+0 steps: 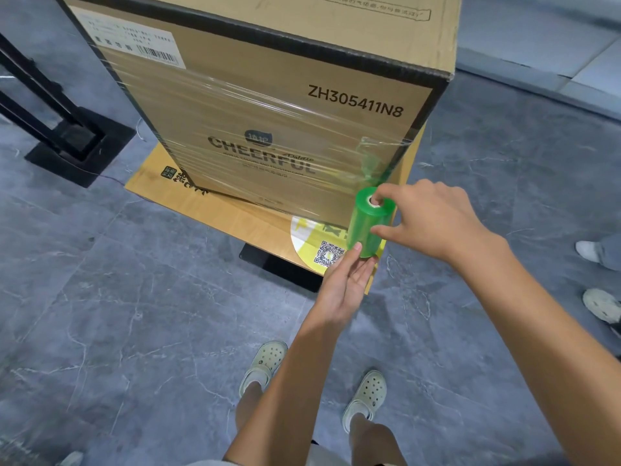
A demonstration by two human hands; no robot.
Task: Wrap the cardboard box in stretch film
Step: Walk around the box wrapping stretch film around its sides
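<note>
The wrapping is part-way through. Clear bands of film (235,105) already cross the printed front face of the cardboard box (268,105), which fills the upper middle of the frame. A bunched green strand (369,159) runs from the box's lower right corner down to the roll of stretch film (368,227).

The roll stands nearly upright just beside that corner, right of centre in the frame. The right hand (433,223) holds it from above: one digit goes into the core at the top end and another lies against the side, so its grip is on the roll. The left hand (346,284) comes up from below with fairly straight fingers touching the bottom end. It looks like a support rather than a closed grip, though what the thumb does is hidden.

The step in hand appears to be carrying the roll round the right corner to start another pass. The next move probably calls for steady tension while the roll turns freely between the two hands. The strand would also need to spread back into a flat sheet, or it will lie as a rope instead of covering the side.

The box sits on a flattened cardboard sheet (188,196) over a dark base (279,267); no table shows. The floor (117,297) is grey veined tile. A black metal frame (50,95) stands at upper left. The person's pale clogs (265,364) are at the bottom, and another person's shoes (601,304) are at the right edge.
</note>
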